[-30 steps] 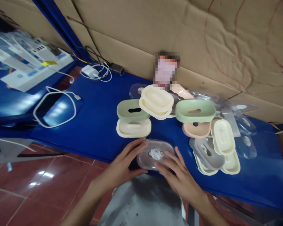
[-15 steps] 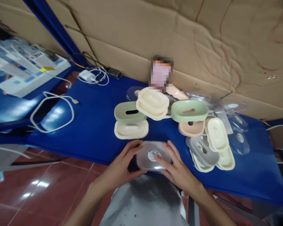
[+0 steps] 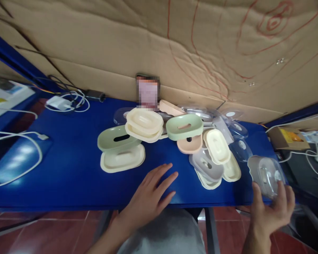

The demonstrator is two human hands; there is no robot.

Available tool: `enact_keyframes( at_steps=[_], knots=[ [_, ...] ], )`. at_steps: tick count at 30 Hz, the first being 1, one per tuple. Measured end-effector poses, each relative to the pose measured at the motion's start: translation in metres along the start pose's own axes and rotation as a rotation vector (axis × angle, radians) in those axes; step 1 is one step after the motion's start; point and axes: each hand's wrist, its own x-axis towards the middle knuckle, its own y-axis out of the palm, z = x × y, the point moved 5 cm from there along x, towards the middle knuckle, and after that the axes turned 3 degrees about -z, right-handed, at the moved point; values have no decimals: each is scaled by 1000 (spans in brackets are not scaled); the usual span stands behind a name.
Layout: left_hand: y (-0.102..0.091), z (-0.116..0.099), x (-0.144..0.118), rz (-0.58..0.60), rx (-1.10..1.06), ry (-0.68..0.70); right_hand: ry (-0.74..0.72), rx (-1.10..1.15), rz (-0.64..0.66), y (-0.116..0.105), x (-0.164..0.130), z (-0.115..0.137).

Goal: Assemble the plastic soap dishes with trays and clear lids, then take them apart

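At the right end of the table, my right hand (image 3: 272,208) grips a grey soap box with a clear lid (image 3: 266,174), thumb on the near left side and fingers on the lid's right edge. A round white sticker shows on the lid. My left hand (image 3: 155,188) holds nothing, its fingers spread above the blue table near the front edge. Beyond it lie a green soap tray (image 3: 106,139) with a slot and a cream tray (image 3: 122,160). Between my hands, a grey slotted tray (image 3: 201,160) overlaps cream trays (image 3: 217,148).
Stacked cream trays (image 3: 144,121), a light green tray (image 3: 185,123) and a peach tray (image 3: 189,145) fill the middle of the table. Clear lids (image 3: 240,150) lie at the back right. A phone (image 3: 147,91) leans on the cardboard wall (image 3: 108,53). White cables (image 3: 39,155) lie left.
The lidded soap box went from between both hands at the front middle to the table's right end in my right hand. My left hand let go and opened. The view shifted right.
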Motion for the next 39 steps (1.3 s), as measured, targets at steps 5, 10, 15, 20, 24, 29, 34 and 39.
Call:
enact_keyframes(
  at_steps=[5, 10, 15, 20, 24, 29, 34, 39],
  knots=[
    [20, -13, 72, -10, 182, -17, 75, -23, 90, 24, -14, -38],
    [34, -10, 100, -10, 233, -76, 64, 59, 180, 40, -9, -34],
    [25, -5, 71, -80, 311, -108, 77, 24, 147, 43, -2, -51],
    [10, 4, 36, -136, 319, -152, 92, -37, 125, 46, -1, -70],
    [-2, 14, 12, -138, 224, -186, 82, -77, 145, 52, 4, -85],
    [-13, 21, -11, -67, 28, -216, -34, -49, 33, 42, 16, -40],
    [-20, 27, -17, -1, -62, -255, -462, 604, 472, 31, -5, 140],
    [-25, 32, -16, -5, -42, -175, -787, 685, 887, 34, -42, 257]
  ],
)
